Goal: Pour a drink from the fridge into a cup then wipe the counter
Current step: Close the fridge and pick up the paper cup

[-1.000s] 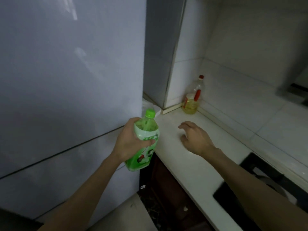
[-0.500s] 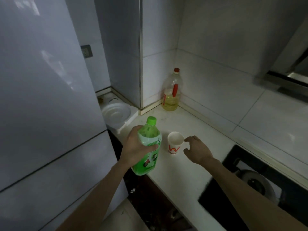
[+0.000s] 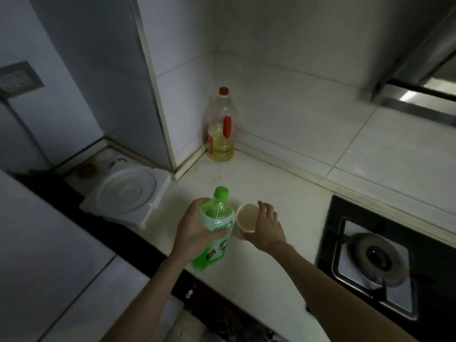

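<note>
A green plastic drink bottle (image 3: 217, 233) with its green cap on is upright and slightly tilted over the counter's front edge; my left hand (image 3: 192, 233) grips it round the upper body. Just right of it a white paper cup (image 3: 246, 215) with a red mark stands on the pale counter (image 3: 271, 186). My right hand (image 3: 267, 225) is curled round the cup, fingers over its far rim and thumb near its base. The inside of the cup looks pale; I cannot tell whether it holds liquid.
A clear oil bottle (image 3: 222, 134) with a red cap stands in the back corner. A white foam tray (image 3: 125, 193) lies left of the counter. The black gas stove (image 3: 377, 257) is at the right, the fridge door (image 3: 37, 255) at the left, a range hood (image 3: 419, 92) above.
The view has swung from the fridge door to the counter. My left hand brought the bottle over the counter edge, and my right hand moved from the bare counter to close round the cup.
</note>
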Action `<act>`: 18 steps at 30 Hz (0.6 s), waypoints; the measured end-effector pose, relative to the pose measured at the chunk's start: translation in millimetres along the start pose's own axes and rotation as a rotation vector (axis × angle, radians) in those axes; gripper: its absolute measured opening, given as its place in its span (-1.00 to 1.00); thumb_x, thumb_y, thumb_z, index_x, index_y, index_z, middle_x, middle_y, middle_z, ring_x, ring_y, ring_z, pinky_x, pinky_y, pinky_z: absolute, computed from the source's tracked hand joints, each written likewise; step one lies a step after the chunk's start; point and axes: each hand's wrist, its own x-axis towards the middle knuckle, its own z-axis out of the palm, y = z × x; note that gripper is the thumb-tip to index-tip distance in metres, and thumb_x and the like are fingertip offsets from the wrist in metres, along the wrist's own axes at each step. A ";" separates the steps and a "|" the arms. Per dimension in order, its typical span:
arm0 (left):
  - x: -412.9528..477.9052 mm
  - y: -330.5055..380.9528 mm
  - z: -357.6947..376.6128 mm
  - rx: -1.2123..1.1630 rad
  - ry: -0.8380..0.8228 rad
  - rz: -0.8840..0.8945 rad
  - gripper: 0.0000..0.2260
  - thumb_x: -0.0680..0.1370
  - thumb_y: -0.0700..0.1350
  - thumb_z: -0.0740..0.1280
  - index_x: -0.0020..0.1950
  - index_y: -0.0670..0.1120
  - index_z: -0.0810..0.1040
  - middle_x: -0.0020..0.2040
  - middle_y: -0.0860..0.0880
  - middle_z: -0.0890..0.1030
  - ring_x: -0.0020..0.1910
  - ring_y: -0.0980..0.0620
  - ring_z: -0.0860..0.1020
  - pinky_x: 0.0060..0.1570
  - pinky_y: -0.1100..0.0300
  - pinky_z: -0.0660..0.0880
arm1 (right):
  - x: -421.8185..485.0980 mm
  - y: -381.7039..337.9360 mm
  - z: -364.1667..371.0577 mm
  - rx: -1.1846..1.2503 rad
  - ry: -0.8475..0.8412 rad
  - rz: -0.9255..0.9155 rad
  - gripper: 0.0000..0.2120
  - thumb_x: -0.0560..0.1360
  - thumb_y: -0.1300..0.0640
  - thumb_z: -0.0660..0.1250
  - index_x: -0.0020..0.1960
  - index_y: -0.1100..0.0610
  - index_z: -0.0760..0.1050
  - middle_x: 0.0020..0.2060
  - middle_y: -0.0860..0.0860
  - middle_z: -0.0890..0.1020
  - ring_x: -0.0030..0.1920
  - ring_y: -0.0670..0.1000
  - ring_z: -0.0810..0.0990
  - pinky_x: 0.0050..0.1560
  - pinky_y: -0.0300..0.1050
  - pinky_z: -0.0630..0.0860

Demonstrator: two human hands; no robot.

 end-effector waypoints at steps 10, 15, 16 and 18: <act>33.1 -10.5 7.6 -0.009 -0.112 0.037 -0.31 0.19 0.03 0.63 0.23 0.13 0.41 0.11 0.17 0.56 0.10 0.13 0.53 -0.01 0.24 0.46 | 13.0 6.3 31.8 0.173 0.059 0.178 0.10 0.28 -0.11 0.58 0.55 0.14 -0.05 0.39 0.09 0.25 0.35 0.13 0.31 0.28 0.15 0.44; 33.3 -15.9 6.8 0.002 -0.134 0.043 -0.33 0.19 0.02 0.64 0.20 0.18 0.40 0.08 0.20 0.56 0.07 0.16 0.53 -0.07 0.30 0.43 | 6.7 6.9 40.0 0.290 0.155 0.157 -0.05 0.28 -0.02 0.60 0.47 0.09 0.10 0.33 0.07 0.28 0.29 0.10 0.35 0.18 0.07 0.52; 33.7 -16.6 5.6 0.005 -0.136 0.045 -0.33 0.19 0.01 0.64 0.20 0.18 0.40 0.07 0.20 0.56 0.07 0.15 0.53 -0.08 0.30 0.43 | 5.1 7.2 40.5 0.297 0.171 0.162 -0.08 0.27 -0.01 0.60 0.45 0.08 0.13 0.31 0.06 0.30 0.27 0.09 0.37 0.16 0.07 0.53; 34.0 -18.0 3.0 0.014 -0.138 0.048 -0.32 0.18 0.02 0.64 0.20 0.18 0.40 0.08 0.19 0.56 0.07 0.14 0.53 -0.07 0.30 0.43 | 2.0 8.1 41.1 0.315 0.189 0.177 -0.11 0.27 -0.01 0.60 0.42 0.07 0.15 0.27 0.04 0.32 0.24 0.08 0.39 0.13 0.08 0.55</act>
